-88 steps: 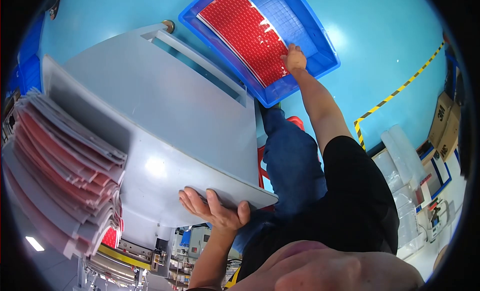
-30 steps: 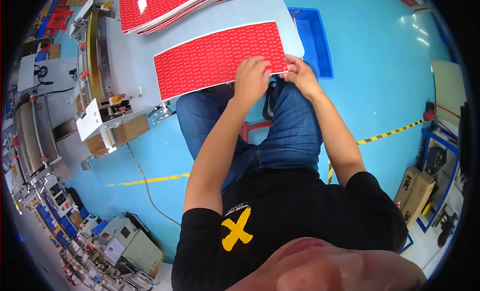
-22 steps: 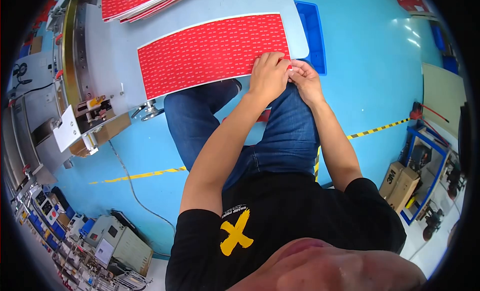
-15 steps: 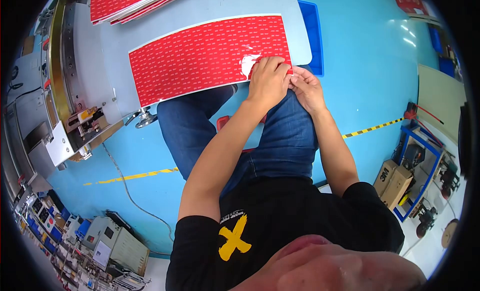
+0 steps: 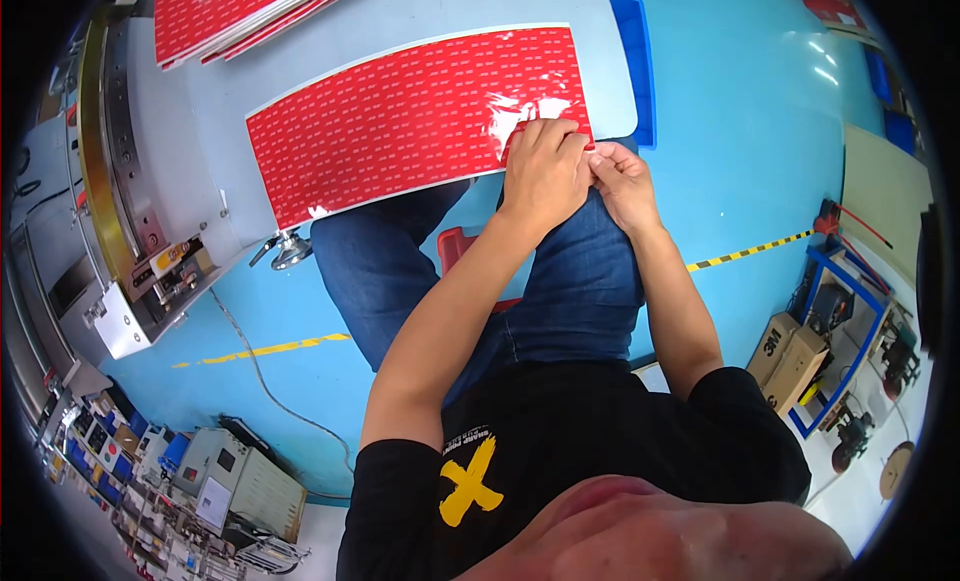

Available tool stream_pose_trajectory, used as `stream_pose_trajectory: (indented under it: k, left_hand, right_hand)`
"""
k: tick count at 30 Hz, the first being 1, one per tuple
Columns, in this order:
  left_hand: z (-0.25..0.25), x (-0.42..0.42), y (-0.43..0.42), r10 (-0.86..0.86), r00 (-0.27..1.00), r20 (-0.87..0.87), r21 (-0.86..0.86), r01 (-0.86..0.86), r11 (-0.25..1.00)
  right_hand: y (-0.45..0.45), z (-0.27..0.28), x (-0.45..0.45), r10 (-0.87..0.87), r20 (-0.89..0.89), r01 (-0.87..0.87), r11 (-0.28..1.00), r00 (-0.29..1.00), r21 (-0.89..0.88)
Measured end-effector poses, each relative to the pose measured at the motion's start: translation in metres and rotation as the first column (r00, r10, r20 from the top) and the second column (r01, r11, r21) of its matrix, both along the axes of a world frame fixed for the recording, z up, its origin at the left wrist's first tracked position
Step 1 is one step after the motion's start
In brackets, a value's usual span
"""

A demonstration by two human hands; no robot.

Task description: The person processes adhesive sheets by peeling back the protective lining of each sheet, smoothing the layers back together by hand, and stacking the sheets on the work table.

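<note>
A long, slightly curved sheet (image 5: 400, 121) with a red face printed in small white marks and a pale border lies across the grey tabletop. Its near edge overhangs above my thighs. My left hand (image 5: 545, 176) rests over the sheet's near right corner, fingers curled and closed on it. Right beside it, my right hand (image 5: 625, 186) pinches at that same corner with thumb and forefinger. What lies between the fingertips is too small to make out fully. Bright glare shows on the red face near my left fingers.
A stack of similar red sheets (image 5: 235, 26) lies at the table's far left. Machine rails (image 5: 110, 161) stand left of the table (image 5: 612, 71). A blue bin (image 5: 640, 81) is beyond its right edge. A knob (image 5: 290, 249) sits below the table edge.
The view has shifted slightly, and the sheet's left end appears a little lower. Glare on the red face has spread wider near my left hand. Both hands stay at the corner.
</note>
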State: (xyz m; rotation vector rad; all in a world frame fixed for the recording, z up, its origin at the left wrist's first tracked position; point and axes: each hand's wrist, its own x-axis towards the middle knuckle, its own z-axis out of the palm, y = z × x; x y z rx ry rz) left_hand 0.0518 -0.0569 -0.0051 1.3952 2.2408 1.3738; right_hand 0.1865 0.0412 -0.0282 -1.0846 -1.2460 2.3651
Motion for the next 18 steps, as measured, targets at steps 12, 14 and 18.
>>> stream_pose_trajectory:
  k: [12,14,18]
  left_hand:
    - [0.010,-0.132,-0.065,-0.156,-0.015,0.988,0.110,-0.647,0.755]
    - [0.012,-0.160,-0.103,-0.261,0.026,0.965,0.209,-0.679,0.704]
    - [0.001,-0.199,-0.160,-0.262,0.001,0.965,0.149,-0.825,0.546]
  right_hand:
    - [-0.002,0.009,-0.011,-0.081,0.191,0.082,0.997,0.978,-0.001]
    - [0.001,0.008,-0.012,-0.084,0.178,0.086,0.996,0.981,-0.005]
    - [-0.002,0.008,-0.013,-0.099,0.167,0.105,0.994,0.981,-0.026]
